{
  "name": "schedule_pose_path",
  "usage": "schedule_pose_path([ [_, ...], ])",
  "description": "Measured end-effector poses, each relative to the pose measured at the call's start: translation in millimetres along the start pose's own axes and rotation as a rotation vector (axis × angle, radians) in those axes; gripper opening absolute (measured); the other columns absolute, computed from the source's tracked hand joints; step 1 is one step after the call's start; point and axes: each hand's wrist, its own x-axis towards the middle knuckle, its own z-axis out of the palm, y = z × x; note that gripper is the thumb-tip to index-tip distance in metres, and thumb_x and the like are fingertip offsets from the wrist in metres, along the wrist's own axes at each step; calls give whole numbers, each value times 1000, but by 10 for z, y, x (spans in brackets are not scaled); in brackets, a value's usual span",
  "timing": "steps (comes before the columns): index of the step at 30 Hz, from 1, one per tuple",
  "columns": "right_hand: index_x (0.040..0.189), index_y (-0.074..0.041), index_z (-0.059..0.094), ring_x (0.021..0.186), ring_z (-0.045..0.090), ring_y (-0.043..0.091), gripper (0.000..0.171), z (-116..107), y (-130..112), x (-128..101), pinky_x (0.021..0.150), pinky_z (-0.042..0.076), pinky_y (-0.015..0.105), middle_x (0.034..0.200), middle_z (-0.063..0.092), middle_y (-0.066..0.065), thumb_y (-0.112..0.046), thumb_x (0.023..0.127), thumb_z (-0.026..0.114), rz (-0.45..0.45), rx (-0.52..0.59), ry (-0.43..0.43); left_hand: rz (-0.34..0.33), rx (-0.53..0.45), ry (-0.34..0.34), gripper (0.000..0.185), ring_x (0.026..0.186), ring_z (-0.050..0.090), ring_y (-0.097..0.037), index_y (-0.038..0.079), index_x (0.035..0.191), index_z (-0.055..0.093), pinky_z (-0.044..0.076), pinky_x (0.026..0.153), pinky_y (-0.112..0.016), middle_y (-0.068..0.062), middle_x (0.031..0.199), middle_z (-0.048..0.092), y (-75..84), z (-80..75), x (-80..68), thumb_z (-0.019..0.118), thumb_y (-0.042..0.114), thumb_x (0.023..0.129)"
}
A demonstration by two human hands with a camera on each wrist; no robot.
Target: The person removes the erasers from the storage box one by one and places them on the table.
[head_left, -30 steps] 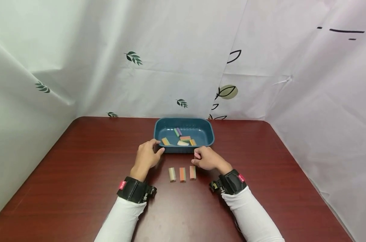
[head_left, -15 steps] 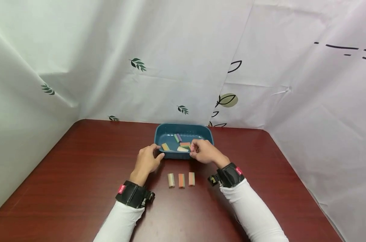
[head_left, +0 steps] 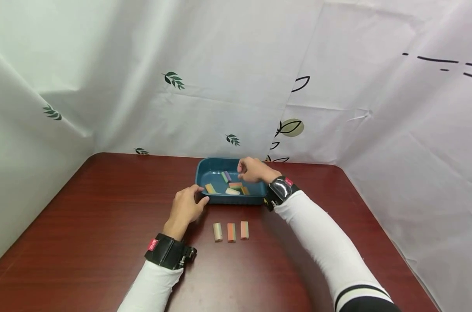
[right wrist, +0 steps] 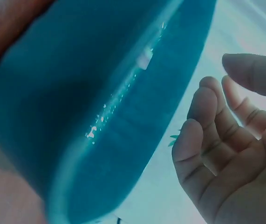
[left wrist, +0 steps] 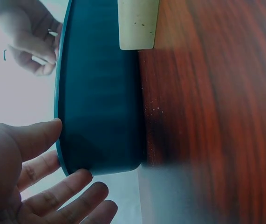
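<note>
A dark blue tray (head_left: 236, 199) stands at the far middle of the red-brown table and holds several small coloured blocks (head_left: 232, 191). My left hand (head_left: 198, 195) rests against the tray's near left corner. In the left wrist view its thumb (left wrist: 35, 137) and straight fingers touch the tray wall (left wrist: 100, 93). My right hand (head_left: 241, 170) reaches over the tray's far part, above a green and purple block (head_left: 226, 176). Its fingers (right wrist: 193, 135) hang loosely curled and hold nothing. Three blocks lie in a row in front of the tray: a cream one (head_left: 218, 232), an orange-green one (head_left: 231, 232) and an orange one (head_left: 244, 230).
White curtains with leaf prints close off the back and both sides of the table (head_left: 103, 216). Bare tabletop spreads to the left and right of the tray and towards me. In the left wrist view the cream block (left wrist: 137, 23) lies close to the tray wall.
My right hand has left the table beside the row of blocks, passed the tray's front rim, and now hangs over its far part. The left hand stays at the corner.
</note>
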Motion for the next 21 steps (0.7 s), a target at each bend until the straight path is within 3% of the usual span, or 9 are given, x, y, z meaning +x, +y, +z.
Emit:
schedule_pose_path([
  [5, 103, -8, 58, 83, 59, 20, 15, -51, -45, 229, 69, 47, 33, 95, 62, 6, -16, 93, 65, -38, -45, -100, -4, 8, -6, 38, 115, 54, -38, 7, 125, 63, 45, 94, -53, -18, 122, 62, -7, -12, 1, 69, 25, 92],
  [9, 105, -5, 57, 74, 53, 19, 17, -66, -73, 386, 66, 42, 31, 88, 58, 7, -12, 92, 65, -90, -85, -125, -17, 0, -11, 38, 116, 54, -38, 8, 125, 63, 45, 94, -53, -18, 123, 61, -10, -4, -10, 68, 26, 92],
  [17, 97, -4, 60, 58, 37, 15, 18, -47, -86, 622, 60, 32, 30, 65, 43, 0, 3, 80, 56, -153, -166, -114, -6, 2, 14, 37, 113, 56, -38, 8, 123, 64, 46, 92, -52, -17, 119, 63, -14, 7, -24, 70, 25, 91],
  [21, 83, -10, 58, 55, 36, 14, 17, -4, -39, 697, 56, 31, 29, 62, 43, -2, 5, 76, 55, -187, -190, -100, 1, -6, 16, 37, 114, 55, -38, 8, 122, 64, 46, 92, -53, -17, 120, 62, 2, 4, -24, 71, 25, 90],
])
